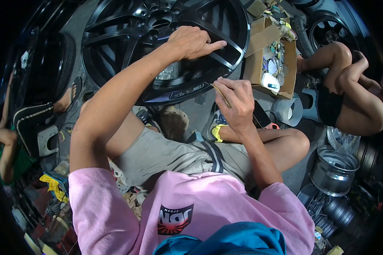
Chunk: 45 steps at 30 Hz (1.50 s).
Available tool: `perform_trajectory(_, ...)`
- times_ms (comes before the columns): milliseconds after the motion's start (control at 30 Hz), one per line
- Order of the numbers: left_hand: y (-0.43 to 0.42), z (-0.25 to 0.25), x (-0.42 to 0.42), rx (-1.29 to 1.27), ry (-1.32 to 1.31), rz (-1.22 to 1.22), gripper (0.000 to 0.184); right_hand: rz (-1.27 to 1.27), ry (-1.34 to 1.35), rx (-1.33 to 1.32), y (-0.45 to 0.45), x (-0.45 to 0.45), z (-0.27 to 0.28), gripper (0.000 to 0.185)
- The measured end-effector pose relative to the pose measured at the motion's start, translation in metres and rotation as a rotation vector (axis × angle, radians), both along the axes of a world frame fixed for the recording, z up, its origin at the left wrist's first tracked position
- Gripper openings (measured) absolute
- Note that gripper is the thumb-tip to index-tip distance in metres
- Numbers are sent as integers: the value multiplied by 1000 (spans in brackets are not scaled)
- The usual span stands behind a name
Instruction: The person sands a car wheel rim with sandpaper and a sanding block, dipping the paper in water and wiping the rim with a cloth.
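Note:
A large black alloy wheel (pixel 134 40) lies tilted in front of my knees, with white lettering on the near part of its rim. My left hand (pixel 192 43) rests on a spoke by the hub, fingers curled over it and thumb stretched to the right. At the near right edge of the rim, my right hand (pixel 236 102) pinches a thin tan strip (pixel 221 94); its tip is close to the lettering. What the strip is made of I cannot make out. A clear container (pixel 168 72) shows behind the spokes.
Right of the wheel stands a cardboard box (pixel 290 63) of cans, tape and scraps. A phone (pixel 261 114) lies near my right wrist. Bare silver rims (pixel 334 170) are stacked at the right. Other people sit on both sides: a knee (pixel 340 53) right, a sandaled foot (pixel 68 97) left.

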State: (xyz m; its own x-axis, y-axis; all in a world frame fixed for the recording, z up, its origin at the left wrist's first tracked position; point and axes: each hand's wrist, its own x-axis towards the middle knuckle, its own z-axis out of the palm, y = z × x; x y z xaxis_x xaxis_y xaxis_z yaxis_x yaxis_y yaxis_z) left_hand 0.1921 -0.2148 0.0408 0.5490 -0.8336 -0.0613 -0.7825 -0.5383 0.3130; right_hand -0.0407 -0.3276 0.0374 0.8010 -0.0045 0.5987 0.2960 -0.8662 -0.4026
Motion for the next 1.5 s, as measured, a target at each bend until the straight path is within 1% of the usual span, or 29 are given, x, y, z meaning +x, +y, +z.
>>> perform_trajectory(100,3,-5,0,-5,5,5,80,-54,-28,-44,-14,8,-4,30)
perform_trajectory(133,3,-8,-1,-55,3,11,83,-92,-37,-72,-17,10,-3,31)
perform_trajectory(167,2,-10,0,-108,0,15,88,-97,-19,-40,-12,8,-2,31)
perform_trajectory(200,0,-8,0,-115,-3,14,88,-98,-22,-46,-7,6,0,31)
perform_trajectory(267,-1,-6,2,-30,14,18,88,-22,-19,-17,-1,3,-1,29)
perform_trajectory(333,1,-9,2,-61,-4,12,89,-30,-28,-49,-10,7,-4,32)
perform_trajectory(400,2,-8,1,-97,-22,9,89,-98,-31,-83,-15,11,-2,32)
perform_trajectory(467,0,-1,0,24,10,9,81,-67,-20,-56,-9,7,-1,32)
perform_trajectory(533,-1,0,0,11,12,9,81,-31,-24,-18,-2,5,1,30)
perform_trajectory(700,0,-3,1,11,8,7,80,-55,-14,-14,-6,7,0,27)
perform_trajectory(767,0,-8,2,-30,5,13,89,-30,-12,-20,-8,7,2,28)
perform_trajectory(800,0,-6,2,-27,6,10,89,-6,-7,-19,-8,6,2,28)
perform_trajectory(867,2,-2,0,-8,-11,1,80,-34,-19,-54,-11,8,0,31)
perform_trajectory(1000,1,-1,1,11,-1,2,80,-16,-47,-9,-8,8,-2,30)
perform_trajectory(1067,2,-3,-1,-59,20,14,88,-21,-27,-65,-13,8,1,30)
perform_trajectory(1100,3,-4,-2,-56,22,13,88,-53,-29,-79,-17,10,0,30)
perform_trajectory(1200,2,-3,0,-65,19,13,88,-29,-41,-10,-7,7,-2,29)
perform_trajectory(1300,1,-1,0,-7,31,11,88,-40,-21,-48,-11,7,3,29)
perform_trajectory(1367,3,2,-1,-12,12,6,80,-87,-35,-105,-21,13,-1,30)
perform_trajectory(1400,3,0,-1,-14,12,9,80,-84,-36,-106,-18,11,-1,30)
perform_trajectory(1500,-1,-1,1,29,-13,-1,80,-11,-17,-35,-4,4,-2,30)
